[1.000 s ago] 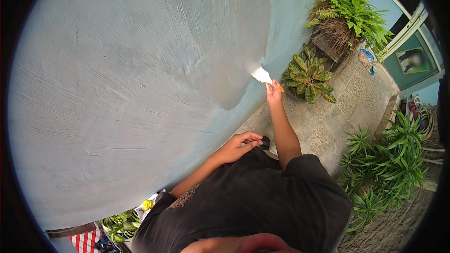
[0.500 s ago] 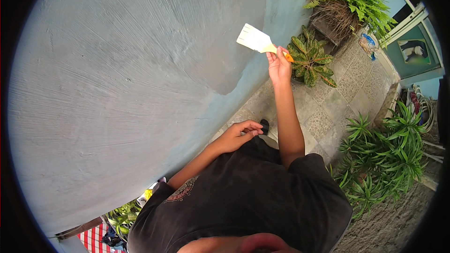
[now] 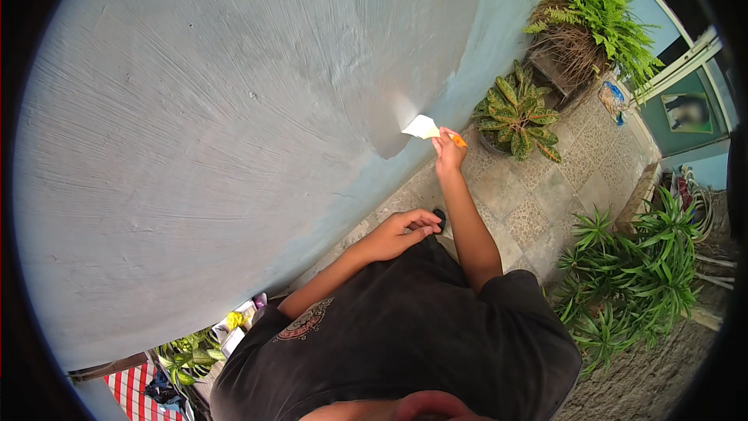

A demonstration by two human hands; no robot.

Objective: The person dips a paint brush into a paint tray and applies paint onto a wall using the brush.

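My right hand grips a spatula by its orange handle. Its flat, bright blade points left, up against or just off the grey-blue wall; I cannot tell whether it touches. A pale glow shows on the wall just beyond the blade's tip. Around that spot the wall has a darker grey patch, with lighter blue along its lower edge. Close in front of my body, my left hand hangs with loosely bent fingers, open and holding nothing.
A potted plant with mottled leaves stands past my right hand, and a fern behind it. Green spiky plants grow at the right. Patterned floor tiles run along the wall. At lower left is a red-and-white striped cloth.
My right hand has lowered the spatula toward me, bringing its blade to the edge of the darker wall patch. My left hand has barely moved. The view has shifted slightly.
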